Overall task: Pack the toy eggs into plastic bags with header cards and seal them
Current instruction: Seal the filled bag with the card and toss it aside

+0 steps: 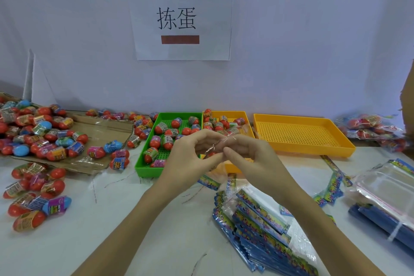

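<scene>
Eggs (167,135) in tray (143,164), perhaps heaped

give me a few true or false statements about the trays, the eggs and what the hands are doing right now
1. The green perforated plastic tray holds toy eggs. True.
2. The large yellow perforated plastic tray on the right is full of eggs. False: no eggs lie in it.
3. Both the left hand and right hand pinch a clear plastic bag between them. True.
4. The loose red and blue toy eggs are heaped on the right of the table. False: they lie on flattened brown cardboard on the left.
5. The stack of blue printed header cards sits inside the green tray. False: it lies on the table near the right forearm.
</scene>
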The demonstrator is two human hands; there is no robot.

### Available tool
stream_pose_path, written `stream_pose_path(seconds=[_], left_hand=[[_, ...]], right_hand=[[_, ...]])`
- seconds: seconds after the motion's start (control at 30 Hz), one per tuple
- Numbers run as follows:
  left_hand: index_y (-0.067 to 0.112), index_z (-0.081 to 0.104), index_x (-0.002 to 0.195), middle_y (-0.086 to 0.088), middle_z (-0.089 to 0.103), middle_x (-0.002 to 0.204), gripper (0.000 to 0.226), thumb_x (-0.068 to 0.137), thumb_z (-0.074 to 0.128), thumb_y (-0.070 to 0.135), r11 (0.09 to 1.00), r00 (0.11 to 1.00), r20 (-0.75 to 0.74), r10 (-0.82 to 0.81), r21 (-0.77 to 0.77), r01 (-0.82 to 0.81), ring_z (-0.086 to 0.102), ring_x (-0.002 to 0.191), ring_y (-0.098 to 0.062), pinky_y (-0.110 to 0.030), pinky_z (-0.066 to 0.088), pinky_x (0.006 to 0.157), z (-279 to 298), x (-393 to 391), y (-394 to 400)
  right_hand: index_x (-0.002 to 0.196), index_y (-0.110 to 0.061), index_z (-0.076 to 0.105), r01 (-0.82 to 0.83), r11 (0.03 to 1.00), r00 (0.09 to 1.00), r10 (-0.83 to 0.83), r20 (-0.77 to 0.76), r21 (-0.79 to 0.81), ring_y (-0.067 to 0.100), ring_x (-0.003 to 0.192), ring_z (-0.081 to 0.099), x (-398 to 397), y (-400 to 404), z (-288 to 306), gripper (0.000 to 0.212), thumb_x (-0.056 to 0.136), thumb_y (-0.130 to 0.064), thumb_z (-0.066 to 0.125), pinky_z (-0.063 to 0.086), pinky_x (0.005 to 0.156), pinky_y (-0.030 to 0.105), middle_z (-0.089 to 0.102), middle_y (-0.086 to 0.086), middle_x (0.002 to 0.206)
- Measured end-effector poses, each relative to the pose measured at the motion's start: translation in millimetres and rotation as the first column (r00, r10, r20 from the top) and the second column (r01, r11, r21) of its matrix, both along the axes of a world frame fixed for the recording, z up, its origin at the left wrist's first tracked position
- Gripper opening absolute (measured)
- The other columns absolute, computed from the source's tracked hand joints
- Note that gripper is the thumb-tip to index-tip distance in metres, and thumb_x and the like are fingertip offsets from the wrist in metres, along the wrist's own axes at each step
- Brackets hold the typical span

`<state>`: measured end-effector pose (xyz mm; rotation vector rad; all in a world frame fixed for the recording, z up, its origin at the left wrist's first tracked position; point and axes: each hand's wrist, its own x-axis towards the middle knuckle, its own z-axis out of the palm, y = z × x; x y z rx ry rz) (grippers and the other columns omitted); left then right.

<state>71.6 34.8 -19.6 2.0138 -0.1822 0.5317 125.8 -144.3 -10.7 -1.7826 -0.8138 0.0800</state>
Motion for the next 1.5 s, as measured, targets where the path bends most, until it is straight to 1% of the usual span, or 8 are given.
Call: stream_pose_path(seconds=[0.33,0.47,0.63,0.83,1.0,1.13,1.33,1.5], left_hand=[[0.022,0.074,0.104,0.004,0.076,0.093,0.024,0.083,0.084,0.029,0.989,0.975,-0.174,0.14,-0.024,-0.146,0.075,0.082,-0.012,-0.035,0.063,0.083,6,5,26],[0.021,0.073,0.1,0.011,0.075,0.092,0.03,0.077,0.09,0.028,0.916,0.941,-0.177,0.289,-0.236,-0.325,0.068,0.08,0.008,-0.009,0.051,0.064,6,5,40],[0.008,0.069,0.108,-0.003,0.081,0.091,0.037,0.079,0.088,0.018,0.804,0.949,-0.221,0.226,-0.507,-0.31,0.079,0.075,-0.018,-0.018,0.057,0.058,8,7,40],[0.006,0.067,0.113,-0.011,0.079,0.094,0.044,0.077,0.09,0.016,0.792,0.945,-0.267,0.19,-0.527,-0.308,0.079,0.076,-0.024,-0.022,0.059,0.06,6,8,43],[0.009,0.065,0.115,-0.002,0.079,0.091,0.05,0.073,0.092,0.006,0.85,0.937,-0.319,0.14,-0.447,-0.279,0.078,0.074,-0.018,-0.021,0.059,0.06,1,9,44],[0.012,0.065,0.114,0.0,0.079,0.09,0.045,0.076,0.089,0.004,0.875,0.94,-0.297,0.166,-0.396,-0.279,0.078,0.075,-0.015,-0.019,0.058,0.06,-1,11,46],[0.009,0.064,0.116,-0.002,0.075,0.099,0.044,0.079,0.087,0.005,0.881,0.939,-0.281,0.198,-0.37,-0.296,0.075,0.07,-0.005,-0.013,0.055,0.056,-1,11,48],[0.015,0.068,0.11,0.003,0.074,0.104,0.038,0.079,0.089,0.011,0.905,0.944,-0.28,0.176,-0.33,-0.266,0.074,0.076,-0.001,-0.014,0.056,0.059,-1,10,45]], right_hand=[[0.106,-0.013,0.074,0.205,0.953,0.973,-0.224,0.064,0.223,0.008,0.097,0.073,11,-2,-7,0.018,0.103,-0.005,0.058,0.056,0.077,0.02,0.078,-0.007,0.097],[0.121,-0.018,0.07,0.327,0.932,0.885,-0.244,0.396,-0.158,0.006,0.119,0.057,20,-1,-31,0.021,0.106,-0.02,0.055,0.047,0.103,0.028,0.067,-0.008,0.122],[0.14,-0.027,0.061,0.313,0.838,0.829,-0.011,0.559,-0.447,0.011,0.149,0.033,29,12,-38,0.044,0.11,-0.046,0.036,0.022,0.124,0.034,0.045,-0.009,0.158],[0.145,-0.035,0.05,0.331,0.728,0.807,0.11,0.58,-0.6,0.013,0.159,0.003,26,35,-50,0.073,0.101,-0.067,0.002,0.002,0.129,0.042,0.01,-0.003,0.173],[0.138,-0.031,0.059,0.399,0.714,0.794,0.044,0.606,-0.575,0.02,0.132,0.043,25,34,-51,0.066,0.103,-0.063,0.012,0.03,0.114,0.038,0.053,0.002,0.14],[0.116,-0.023,0.065,0.428,0.815,0.779,-0.115,0.616,-0.39,0.018,0.107,0.049,24,31,-48,0.056,0.104,-0.058,0.023,0.045,0.093,0.037,0.052,0.0,0.113],[0.157,-0.042,0.033,0.341,0.717,0.837,0.064,0.544,-0.609,0.014,0.159,-0.001,28,37,-52,0.077,0.097,-0.07,-0.007,0.011,0.128,0.043,0.003,-0.006,0.173],[0.153,-0.039,0.042,0.377,0.712,0.839,0.009,0.544,-0.592,0.02,0.153,0.025,29,36,-53,0.072,0.101,-0.068,0.001,0.022,0.122,0.042,0.026,0.0,0.168]])
